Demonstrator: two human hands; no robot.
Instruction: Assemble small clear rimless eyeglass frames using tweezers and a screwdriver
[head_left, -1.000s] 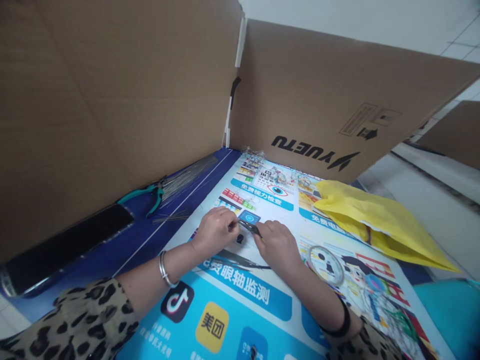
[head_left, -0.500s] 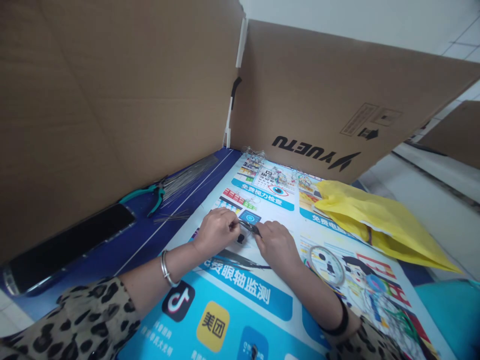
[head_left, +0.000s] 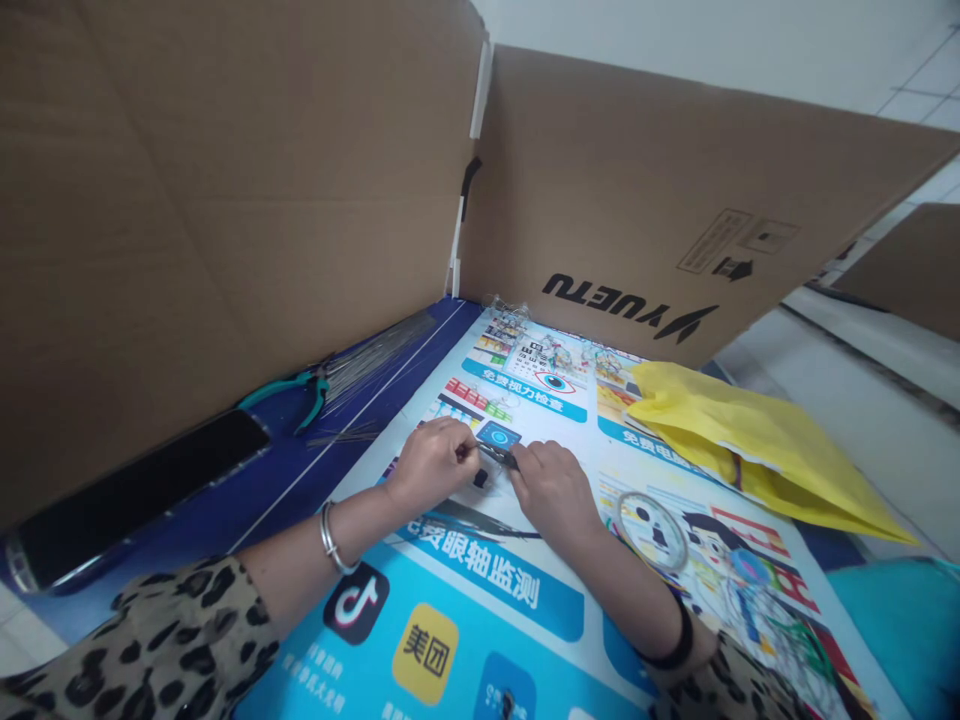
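Note:
Over the printed poster (head_left: 517, 520), my two hands meet at a small dark metal tool that looks like pliers (head_left: 495, 454). My right hand (head_left: 555, 490) is closed around its near end, which hides the handles. The tool's tip points left, toward the fingers of my left hand (head_left: 435, 460). Those fingers are pinched together at the tip. What they hold is too small and covered to make out, though a faint thin line shows below the tool.
Cardboard walls (head_left: 300, 180) enclose the left and back. At left lie a black phone (head_left: 142, 490), green-handled pliers (head_left: 315, 395) and a bundle of thin wires (head_left: 382, 350). At right are a yellow bag (head_left: 757, 430), a tape roll (head_left: 621, 515) and tangled wire (head_left: 787, 640).
Both hands stay in nearly the same place. The tool between them has turned very slightly, and the camera view has shifted a little.

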